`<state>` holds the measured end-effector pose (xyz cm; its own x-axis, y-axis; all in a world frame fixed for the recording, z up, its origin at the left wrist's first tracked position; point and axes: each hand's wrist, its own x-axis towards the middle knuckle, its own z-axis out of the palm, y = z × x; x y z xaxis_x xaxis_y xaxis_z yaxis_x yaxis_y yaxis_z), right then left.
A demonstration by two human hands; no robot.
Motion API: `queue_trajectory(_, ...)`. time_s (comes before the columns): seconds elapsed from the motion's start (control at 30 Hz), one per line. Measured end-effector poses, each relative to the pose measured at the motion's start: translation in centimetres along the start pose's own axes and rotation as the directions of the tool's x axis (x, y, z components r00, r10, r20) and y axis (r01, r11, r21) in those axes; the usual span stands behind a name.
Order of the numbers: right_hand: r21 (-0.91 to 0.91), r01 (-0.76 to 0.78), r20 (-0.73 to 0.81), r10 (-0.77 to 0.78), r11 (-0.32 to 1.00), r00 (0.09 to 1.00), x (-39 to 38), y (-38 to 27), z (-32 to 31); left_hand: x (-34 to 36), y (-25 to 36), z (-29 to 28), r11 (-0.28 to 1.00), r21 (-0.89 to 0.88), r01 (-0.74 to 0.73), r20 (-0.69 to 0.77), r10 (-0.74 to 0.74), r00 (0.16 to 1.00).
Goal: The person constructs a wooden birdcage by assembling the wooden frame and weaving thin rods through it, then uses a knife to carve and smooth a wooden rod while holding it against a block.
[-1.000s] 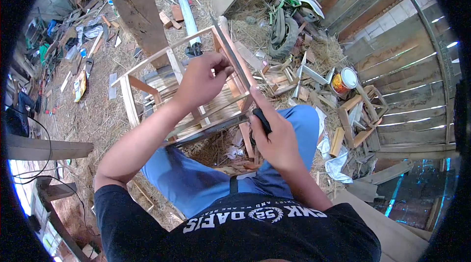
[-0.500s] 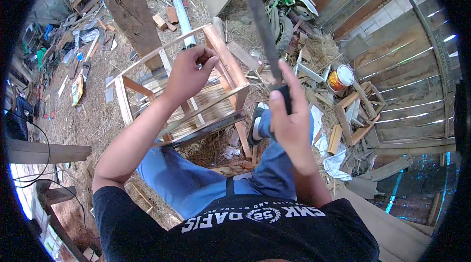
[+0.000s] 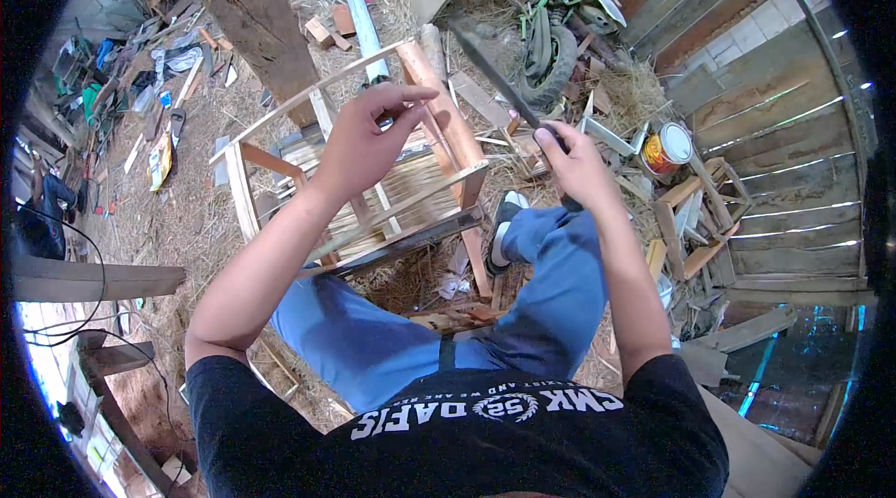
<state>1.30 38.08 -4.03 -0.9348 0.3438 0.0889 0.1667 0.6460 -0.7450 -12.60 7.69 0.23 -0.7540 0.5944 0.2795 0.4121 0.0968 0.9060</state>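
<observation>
right hand (image 3: 579,167): moved rightward, away from wooden frame (image 3: 457,129) | dark blade (image 3: 499,73): tilted farther left | left hand (image 3: 373,139): forefinger straightened

Two hands (image 3: 359,143), one held blade (image 3: 497,76), one tyre (image 3: 562,76), one can (image 3: 661,154)

White capitals (image 3: 385,423) cross the black shirt (image 3: 448,461) at lower centre, flanking a wreath emblem (image 3: 508,407) with numerals inside. At right, the can's (image 3: 674,140) label (image 3: 659,158) is too small to read.
</observation>
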Motion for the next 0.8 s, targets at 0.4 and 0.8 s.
queue_trajectory(0.4,0.112,0.108,0.450,-0.147,0.988,0.881,12.6,7.7,7.9,0.2,-0.7,0.0,0.998,-0.018,0.056,0.056,-0.055,0.997)
queue_trajectory(0.8,-0.150,0.684,0.564,-0.507,0.713,0.652,20.0,7.4,12.8,-0.1,0.4,-0.5,0.990,-0.010,0.143,0.047,-0.143,0.989)
